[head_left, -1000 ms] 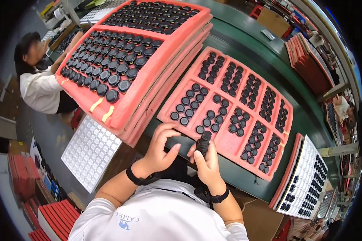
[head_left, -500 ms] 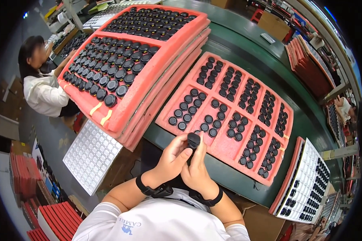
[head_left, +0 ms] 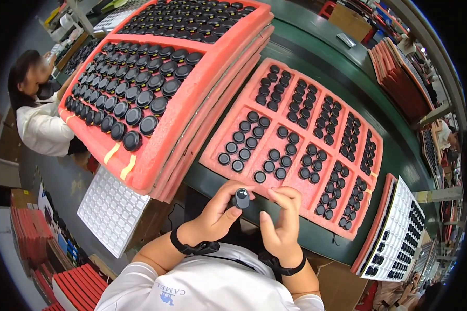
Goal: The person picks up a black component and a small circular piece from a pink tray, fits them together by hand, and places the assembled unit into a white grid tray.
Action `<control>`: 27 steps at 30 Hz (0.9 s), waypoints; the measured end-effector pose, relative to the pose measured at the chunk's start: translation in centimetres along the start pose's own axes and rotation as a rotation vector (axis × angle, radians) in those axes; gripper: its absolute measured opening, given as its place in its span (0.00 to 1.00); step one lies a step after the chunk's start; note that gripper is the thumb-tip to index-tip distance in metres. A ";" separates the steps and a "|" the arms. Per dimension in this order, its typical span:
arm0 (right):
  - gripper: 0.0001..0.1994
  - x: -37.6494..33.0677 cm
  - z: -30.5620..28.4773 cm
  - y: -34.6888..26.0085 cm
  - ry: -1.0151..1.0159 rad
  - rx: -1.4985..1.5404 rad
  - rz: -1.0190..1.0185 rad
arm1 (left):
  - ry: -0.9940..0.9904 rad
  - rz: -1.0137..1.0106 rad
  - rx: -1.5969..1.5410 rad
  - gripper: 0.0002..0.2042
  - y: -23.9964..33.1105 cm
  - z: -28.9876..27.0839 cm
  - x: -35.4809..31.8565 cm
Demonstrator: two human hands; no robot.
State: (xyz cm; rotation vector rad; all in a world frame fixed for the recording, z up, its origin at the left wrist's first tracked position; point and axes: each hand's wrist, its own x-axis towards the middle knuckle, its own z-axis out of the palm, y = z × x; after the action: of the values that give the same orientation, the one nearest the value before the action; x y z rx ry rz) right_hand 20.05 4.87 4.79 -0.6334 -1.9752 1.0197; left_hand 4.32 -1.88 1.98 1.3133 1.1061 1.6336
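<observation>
My left hand (head_left: 218,211) pinches a small black round-topped piece (head_left: 241,201) between thumb and fingers; a glossy oval with a pale mark shows on its upper end. Beside it, my right hand (head_left: 283,223) is off the piece, thumb and fingers apart, with nothing in it. Both hands are in front of the near edge of a pink foam tray (head_left: 291,187). Similar black pieces (head_left: 269,166) stand in groups in the tray's compartments, with gaps in some of them.
A tall stack of pink foam trays (head_left: 163,171), its top filled with yellow-marked black pieces, rises at the left. White moulded trays stand at lower left (head_left: 111,212) and right (head_left: 386,264). The green worktop (head_left: 296,39) runs behind. Another person (head_left: 39,119) works at far left.
My right hand has let go of the black piece and moved right, its fingers spreading. The left hand keeps the piece, now lower and turned so its glossy end shows. The view has shifted slightly.
</observation>
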 end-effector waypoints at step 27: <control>0.26 -0.4 -0.3 -3.3 -0.030 -0.138 -0.324 | -0.133 0.358 0.186 0.19 1.5 -0.5 -0.4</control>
State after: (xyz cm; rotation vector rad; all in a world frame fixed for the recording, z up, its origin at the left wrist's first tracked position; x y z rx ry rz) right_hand 20.34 2.91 7.47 -0.3550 -2.1027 0.7046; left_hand 3.84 -2.84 3.26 1.7983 1.0030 1.6941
